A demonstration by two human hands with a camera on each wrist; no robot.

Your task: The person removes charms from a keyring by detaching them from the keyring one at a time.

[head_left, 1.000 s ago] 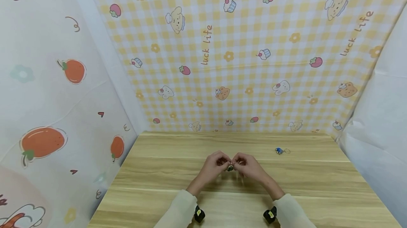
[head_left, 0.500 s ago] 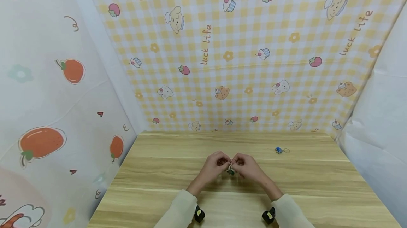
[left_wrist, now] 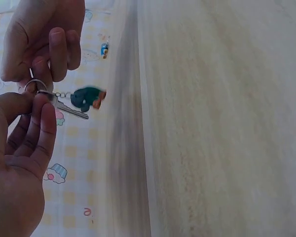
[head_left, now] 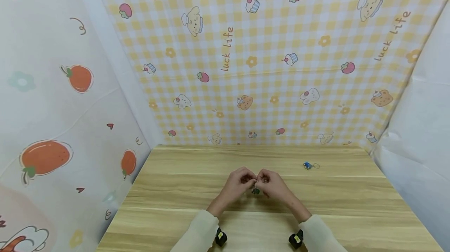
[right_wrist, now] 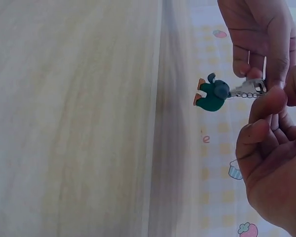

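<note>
Both hands meet over the table, working on one keychain. My left hand [head_left: 239, 183] pinches the metal key ring [left_wrist: 35, 84] between thumb and fingers, close to the head of a silver key [left_wrist: 71, 110]. My right hand [head_left: 274, 185] pinches the same ring from the other side. From the ring a short bead chain [left_wrist: 62, 94] leads to a dark green elephant charm [right_wrist: 213, 96] with orange feet. In the head view the charm hangs just below the fingertips. Fingers hide part of the ring, so I cannot tell whether the key is fully threaded on it.
A blue charm [head_left: 307, 165] with its own metal ring [head_left: 316, 166] lies at the back right of the wooden table [head_left: 175, 189]. Behind the table hangs a yellow checked cloth [head_left: 225, 88]. Black wrist cameras [head_left: 221, 238] sit under both sleeves.
The green elephant charm has dropped lower and hangs more visibly below the fingers. Both hands keep nearly the same place, with small finger movements at the ring.
</note>
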